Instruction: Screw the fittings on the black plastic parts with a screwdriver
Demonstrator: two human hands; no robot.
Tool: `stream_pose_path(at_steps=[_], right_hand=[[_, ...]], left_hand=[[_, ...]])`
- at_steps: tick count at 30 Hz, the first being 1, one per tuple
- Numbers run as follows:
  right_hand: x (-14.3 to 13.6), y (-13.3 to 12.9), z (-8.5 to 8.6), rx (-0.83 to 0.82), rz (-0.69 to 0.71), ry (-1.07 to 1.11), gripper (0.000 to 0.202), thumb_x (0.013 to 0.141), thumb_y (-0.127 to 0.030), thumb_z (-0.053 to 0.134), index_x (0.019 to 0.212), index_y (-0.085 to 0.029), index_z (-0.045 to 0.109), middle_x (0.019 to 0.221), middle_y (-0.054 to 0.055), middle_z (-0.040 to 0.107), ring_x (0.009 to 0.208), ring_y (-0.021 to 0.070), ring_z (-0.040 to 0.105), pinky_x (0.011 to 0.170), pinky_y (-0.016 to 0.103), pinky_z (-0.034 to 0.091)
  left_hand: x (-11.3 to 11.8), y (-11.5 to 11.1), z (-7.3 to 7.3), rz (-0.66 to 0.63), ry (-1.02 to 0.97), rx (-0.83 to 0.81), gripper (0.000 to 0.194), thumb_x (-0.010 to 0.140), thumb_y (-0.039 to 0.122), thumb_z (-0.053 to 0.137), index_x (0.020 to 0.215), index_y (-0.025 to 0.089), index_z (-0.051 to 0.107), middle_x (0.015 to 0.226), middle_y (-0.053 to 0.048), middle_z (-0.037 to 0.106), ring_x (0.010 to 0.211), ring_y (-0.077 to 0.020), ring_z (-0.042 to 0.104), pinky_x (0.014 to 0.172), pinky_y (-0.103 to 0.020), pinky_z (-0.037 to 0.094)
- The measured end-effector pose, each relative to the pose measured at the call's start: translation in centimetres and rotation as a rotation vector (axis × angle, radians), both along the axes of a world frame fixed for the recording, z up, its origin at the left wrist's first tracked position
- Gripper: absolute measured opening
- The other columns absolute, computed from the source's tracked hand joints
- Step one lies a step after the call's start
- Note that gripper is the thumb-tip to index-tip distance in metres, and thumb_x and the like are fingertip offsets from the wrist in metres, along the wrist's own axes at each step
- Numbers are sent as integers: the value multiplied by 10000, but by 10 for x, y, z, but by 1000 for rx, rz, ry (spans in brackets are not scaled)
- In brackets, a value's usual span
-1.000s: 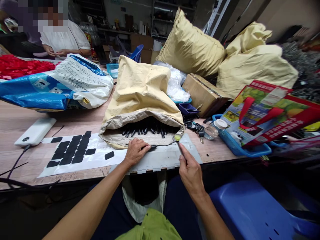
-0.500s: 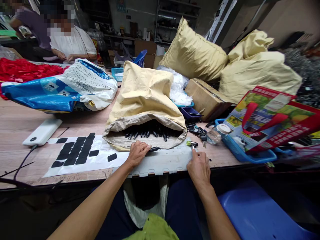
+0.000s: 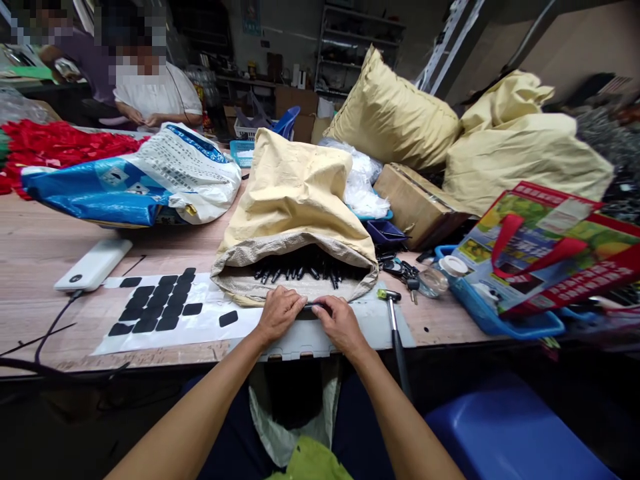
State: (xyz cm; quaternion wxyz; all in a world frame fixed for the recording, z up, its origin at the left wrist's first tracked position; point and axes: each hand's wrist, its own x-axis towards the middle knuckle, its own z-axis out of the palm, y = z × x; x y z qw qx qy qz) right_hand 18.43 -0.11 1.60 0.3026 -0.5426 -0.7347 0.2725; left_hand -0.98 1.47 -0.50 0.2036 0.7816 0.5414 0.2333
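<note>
My left hand (image 3: 282, 313) and my right hand (image 3: 340, 323) meet in front of the mouth of a beige sack (image 3: 295, 193). Both pinch a thin black rod-like piece (image 3: 311, 307), one at each end, above a grey board (image 3: 295, 340). Inside the sack's open mouth lie several black pieces (image 3: 300, 272) with pointed tips. To the right of my right hand a small hammer (image 3: 395, 327) with a yellow-green face rests on the board, its black handle reaching over the table edge.
A white sheet with black rounded squares (image 3: 160, 303) and a white power bank (image 3: 93, 265) lie left. A blue-and-white bag (image 3: 145, 180) stands behind them. Keys (image 3: 400, 268), a blue basket (image 3: 485, 317) and a red bag (image 3: 545, 247) are right. Two people sit at the back left.
My right hand has let go of the hammer, moved left and taken hold of the black piece beside my left hand. The view has shifted slightly.
</note>
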Motion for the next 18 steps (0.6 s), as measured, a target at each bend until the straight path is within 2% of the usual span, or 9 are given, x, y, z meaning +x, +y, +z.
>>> stream_pose_path(at_steps=[2,7,8,10,12,13,15,18], right_hand=[[0,2,0,9,9,-1,168,914,-250,604,1013,-195,728,1004,58,734,997,215,609,927,365,460],[21,10,3,115,67,-55,187,917,-269,612,1065,-203,707,1000,45,704,953,191,605,880,304,447],[27,12,2,158,16,-103,175,924,-271,600,1043,-201,707,979,45,694,927,185,604,861,291,439],[38,18,-3,229,-178,-244,159,944,-265,560,941,-192,701,923,48,675,866,177,595,801,276,409],[46,22,-10,255,-350,-389,196,959,-257,529,848,-187,675,886,48,663,810,169,577,735,274,363],[48,24,-13,257,-391,-439,202,962,-254,523,833,-186,663,883,47,662,791,163,568,710,275,341],[49,26,-18,261,-399,-493,192,966,-257,524,841,-185,651,888,40,663,772,151,558,686,275,309],[48,26,-20,271,-392,-517,192,971,-270,526,845,-185,644,891,32,661,768,141,552,675,275,289]], left_hand=[[0,-3,2,-20,-10,3,412,1039,471,427,830,241,697,872,-3,699,915,-209,512,856,-380,315],[1,-6,0,-26,-42,24,270,931,515,634,997,272,734,948,-7,718,994,-231,523,905,-402,306],[1,-5,0,-26,-33,25,265,922,507,650,994,266,735,948,-10,717,993,-234,523,901,-403,307],[1,-3,1,-30,-16,22,255,909,495,672,980,259,736,938,-13,715,988,-238,522,893,-406,308],[1,-4,6,-33,-9,27,246,904,483,683,964,250,733,914,-17,708,984,-244,523,893,-412,311],[2,-8,11,-40,-13,38,243,907,477,679,960,245,728,910,-21,705,988,-248,523,900,-418,313],[5,-24,20,-77,-43,72,244,934,466,642,968,234,712,922,-33,699,997,-252,528,910,-422,323],[13,-74,24,-209,-101,68,264,991,450,537,1017,225,672,945,-51,693,940,-231,561,869,-393,364]])
